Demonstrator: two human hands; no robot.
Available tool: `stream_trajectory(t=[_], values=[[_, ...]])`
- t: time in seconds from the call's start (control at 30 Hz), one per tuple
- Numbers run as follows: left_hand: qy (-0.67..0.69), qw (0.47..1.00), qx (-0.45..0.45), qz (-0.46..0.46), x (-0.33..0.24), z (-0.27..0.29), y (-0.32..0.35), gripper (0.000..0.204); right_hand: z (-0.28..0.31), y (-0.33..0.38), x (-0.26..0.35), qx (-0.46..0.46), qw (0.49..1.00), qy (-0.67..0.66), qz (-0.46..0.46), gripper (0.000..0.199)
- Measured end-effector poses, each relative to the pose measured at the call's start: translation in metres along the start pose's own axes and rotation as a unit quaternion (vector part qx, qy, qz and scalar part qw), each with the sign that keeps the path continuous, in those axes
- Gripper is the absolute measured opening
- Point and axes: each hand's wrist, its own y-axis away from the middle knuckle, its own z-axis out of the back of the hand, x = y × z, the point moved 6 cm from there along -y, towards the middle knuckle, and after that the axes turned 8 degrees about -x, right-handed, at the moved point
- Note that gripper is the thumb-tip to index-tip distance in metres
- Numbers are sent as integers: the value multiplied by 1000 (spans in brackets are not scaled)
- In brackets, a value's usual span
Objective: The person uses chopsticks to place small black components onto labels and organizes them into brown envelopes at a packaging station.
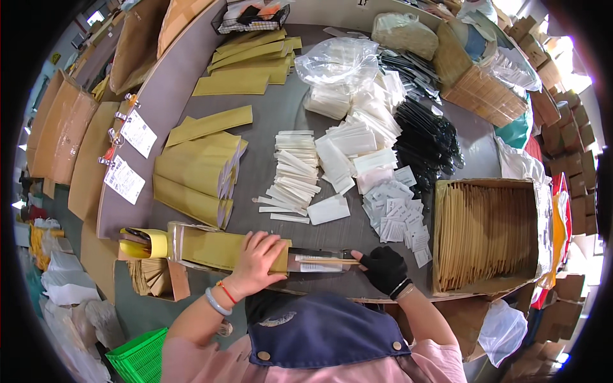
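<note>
My left hand [258,255] lies flat on a stack of yellow-brown paper sleeves [211,247] near the table's front edge, its fingers stretched out. To its right, my right hand [384,268], in a black fingerless glove, is closed on the ends of thin wooden chopsticks [332,260]. A white printed packet [321,267] and a dark strip lie along the chopsticks. Their left ends meet the opening of the top sleeve; how far they reach inside is hidden.
Ahead lie fanned sleeves [195,172], white paper packets [297,172], small printed packets [396,210] and black plastic cutlery [424,137]. On the right stands a carton [543,223] full of wooden sticks. A yellow holder [153,242] sits at the left edge, and a green crate [137,357] below.
</note>
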Motion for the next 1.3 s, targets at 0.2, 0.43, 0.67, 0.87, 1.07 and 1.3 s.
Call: stream_trajectory(t=[0.2,0.43,0.67,0.87,1.07,1.3], values=[[85,996,-8,-11,-27,-24,-23,70,-28,-36,67,-39,991,-121,48,37],[54,997,-18,-46,-36,-28,-34,69,-39,-21,35,-37,950,-274,-146,23],[-40,991,54,-120,-49,-34,-47,28,4,-43,61,-152,982,-104,-34,54],[-65,981,88,-163,-42,19,-68,25,43,-50,60,-90,996,-30,0,58],[-172,977,-94,-83,59,78,-74,28,87,-37,31,-142,988,33,-40,61],[-8,980,-129,151,13,-10,-6,63,77,-23,36,-91,994,17,-53,61]])
